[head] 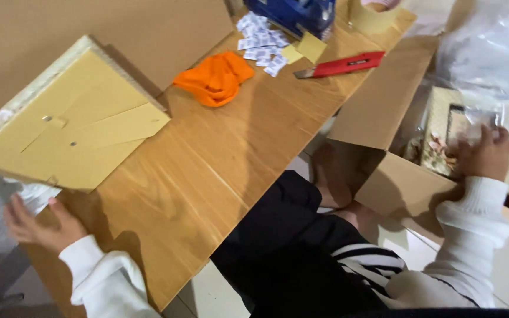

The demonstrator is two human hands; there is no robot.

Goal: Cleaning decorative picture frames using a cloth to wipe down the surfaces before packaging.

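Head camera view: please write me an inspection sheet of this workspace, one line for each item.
Surface: wooden table, with a large cardboard sheet lying at its far side.
Job's things: picture frame lying back up on the table; open cardboard box beside the table, holding wrapped frames.
Clutter: orange cloth, red utility knife, small white packets, yellow paper squares, blue box.
Grippers: left hand on white wrapping at the frame's near edge; right hand reaching into the box.
Cables: nothing seen.
Surroundings: clear plastic wrap, pale floor.
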